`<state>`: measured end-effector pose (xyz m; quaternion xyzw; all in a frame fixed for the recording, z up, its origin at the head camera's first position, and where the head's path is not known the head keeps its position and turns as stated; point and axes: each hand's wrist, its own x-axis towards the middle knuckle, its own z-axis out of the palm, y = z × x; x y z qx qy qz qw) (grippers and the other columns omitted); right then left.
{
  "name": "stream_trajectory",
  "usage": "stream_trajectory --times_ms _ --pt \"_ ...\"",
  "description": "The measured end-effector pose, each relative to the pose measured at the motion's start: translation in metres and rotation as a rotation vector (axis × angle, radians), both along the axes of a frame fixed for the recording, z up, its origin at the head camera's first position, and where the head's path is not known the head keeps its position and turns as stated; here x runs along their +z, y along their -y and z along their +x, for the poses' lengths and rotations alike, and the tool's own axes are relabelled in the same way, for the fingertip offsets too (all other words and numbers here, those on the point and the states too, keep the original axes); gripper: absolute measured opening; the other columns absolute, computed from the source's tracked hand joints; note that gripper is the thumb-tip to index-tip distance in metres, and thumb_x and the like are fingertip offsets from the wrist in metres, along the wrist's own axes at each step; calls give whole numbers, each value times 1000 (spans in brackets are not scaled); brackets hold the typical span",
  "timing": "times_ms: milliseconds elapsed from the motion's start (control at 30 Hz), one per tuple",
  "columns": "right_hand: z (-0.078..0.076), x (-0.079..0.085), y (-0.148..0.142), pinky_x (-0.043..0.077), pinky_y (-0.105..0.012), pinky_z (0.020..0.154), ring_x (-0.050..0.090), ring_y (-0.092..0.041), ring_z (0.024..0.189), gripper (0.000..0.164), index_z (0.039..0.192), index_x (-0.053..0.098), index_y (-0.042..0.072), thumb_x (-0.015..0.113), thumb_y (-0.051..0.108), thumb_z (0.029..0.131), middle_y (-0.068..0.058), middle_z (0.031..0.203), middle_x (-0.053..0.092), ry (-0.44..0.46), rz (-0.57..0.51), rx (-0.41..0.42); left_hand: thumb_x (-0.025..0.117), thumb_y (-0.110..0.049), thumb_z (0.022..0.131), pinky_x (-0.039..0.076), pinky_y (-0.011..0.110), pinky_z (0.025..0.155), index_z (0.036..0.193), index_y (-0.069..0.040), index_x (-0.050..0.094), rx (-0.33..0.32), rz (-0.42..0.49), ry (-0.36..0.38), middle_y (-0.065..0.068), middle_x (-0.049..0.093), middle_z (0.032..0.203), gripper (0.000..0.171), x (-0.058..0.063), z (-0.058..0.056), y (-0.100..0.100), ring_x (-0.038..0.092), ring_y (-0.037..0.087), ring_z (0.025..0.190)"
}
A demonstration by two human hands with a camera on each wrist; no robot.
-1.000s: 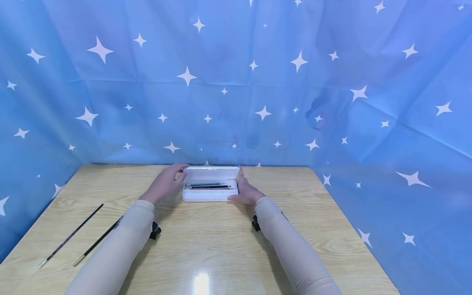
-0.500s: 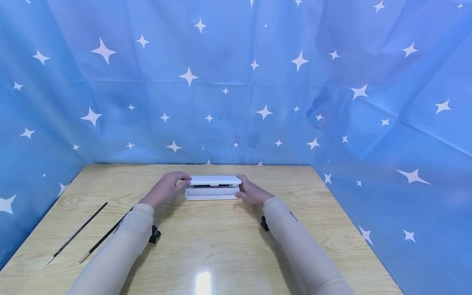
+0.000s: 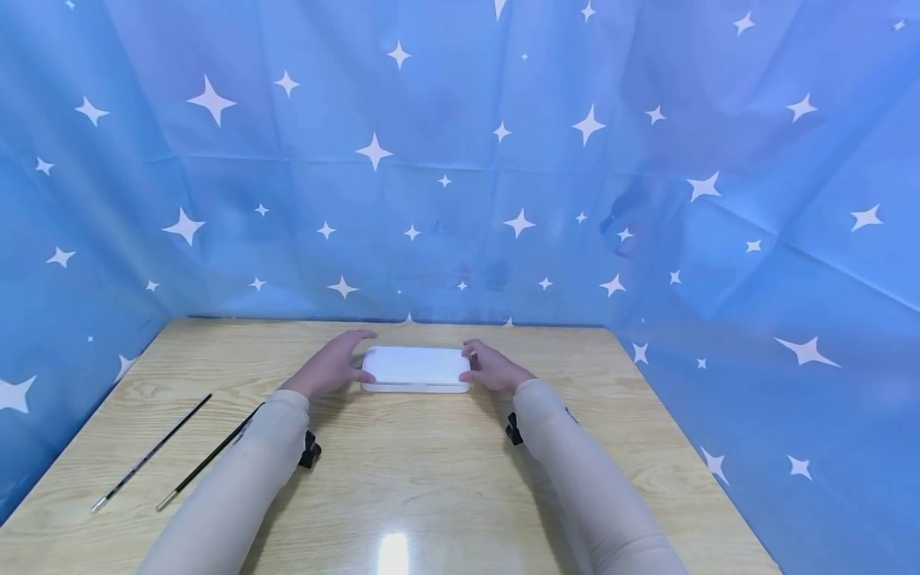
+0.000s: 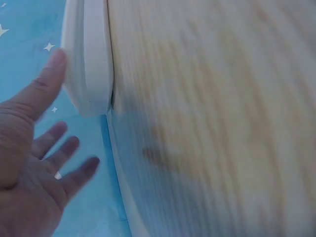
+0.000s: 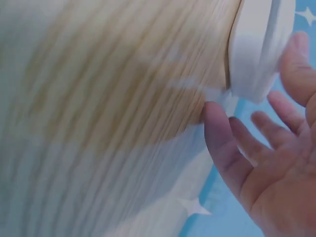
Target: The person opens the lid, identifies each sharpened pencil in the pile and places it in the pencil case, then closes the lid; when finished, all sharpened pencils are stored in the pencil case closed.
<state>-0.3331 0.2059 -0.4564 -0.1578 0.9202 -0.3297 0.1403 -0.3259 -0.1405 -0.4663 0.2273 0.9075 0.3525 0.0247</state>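
Observation:
A white pencil case (image 3: 417,366) lies closed near the back of the wooden table, its lid down. My left hand (image 3: 331,366) is at its left end, with the thumb at the front corner and the other fingers spread behind. In the left wrist view, that thumb (image 4: 53,66) meets the side of the case (image 4: 96,59). At the opposite end is my right hand (image 3: 496,369). The right wrist view has its thumb (image 5: 296,64) by the lid edge and its fingers loosely bent below the case (image 5: 254,49). The inside of the case is hidden.
Two thin dark sticks with silvery ends lie slanted on the left of the table: an outer stick (image 3: 151,454) and an inner stick (image 3: 204,463), partly covered by the left sleeve (image 3: 237,479). A blue starry curtain (image 3: 460,160) hangs behind the table.
The case's lid swung down from upright to flat, covering the pencils inside. Both hands followed it down, and the left fingers have spread off the lid.

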Motion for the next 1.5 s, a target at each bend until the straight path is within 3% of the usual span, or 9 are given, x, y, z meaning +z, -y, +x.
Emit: stream_trajectory --times_ms 100,400,533,600,700,800,933,1133,1500 --pt "-1 0 1 22 -47 122 22 -30 152 68 159 31 8 63 23 101 -12 165 26 -7 84 54 86 -29 82 23 56 120 156 -4 36 -8 -28 35 19 33 161 93 -2 -1 -4 27 41 149" --pt "3 11 0 22 -46 122 19 -28 154 76 163 22 13 64 27 101 -8 168 21 46 185 95 82 -26 85 29 53 118 148 3 47 -55 -102 29 22 45 152 78 -1 1 -9 39 41 143" --pt "10 16 13 23 -46 122 24 -30 152 77 162 23 9 66 24 100 -11 166 26 28 252 85 88 -22 78 46 50 102 123 -2 66 -8 -127 -1 15 68 118 54 3 6 -12 61 33 112" --pt "12 17 19 24 -46 122 27 -32 151 78 162 22 8 65 25 100 -12 165 28 11 306 79 90 -21 75 50 45 89 105 -6 68 16 -149 -8 8 67 96 40 6 8 -15 60 26 92" --pt "15 18 25 24 -47 121 29 -33 149 79 163 20 10 64 27 100 -13 164 29 -4 369 51 91 -22 73 49 45 84 98 -8 68 44 -175 -22 7 64 87 37 7 12 -18 57 25 84" --pt "17 17 26 23 -47 121 28 -33 150 79 163 18 11 63 28 100 -12 165 28 5 385 32 91 -22 73 48 50 98 120 -5 71 81 -183 -12 14 70 110 54 7 15 -18 62 33 103" --pt "16 15 26 25 -49 121 30 -33 149 78 163 18 12 63 27 101 -13 164 30 19 387 27 90 -24 73 35 56 112 142 -5 59 131 -182 33 20 58 142 78 7 19 -18 50 44 131" --pt "15 17 23 32 -51 117 41 -35 142 77 163 19 14 63 24 101 -18 156 42 20 389 -7 90 -26 74 32 58 114 144 -9 56 158 -185 65 19 52 148 80 13 17 -26 43 45 138" --pt "13 13 25 26 -50 120 32 -37 148 75 163 19 13 62 22 102 -18 160 35 30 407 -37 89 -27 76 33 58 113 147 -10 54 172 -193 94 19 47 152 81 12 15 -30 40 45 140"
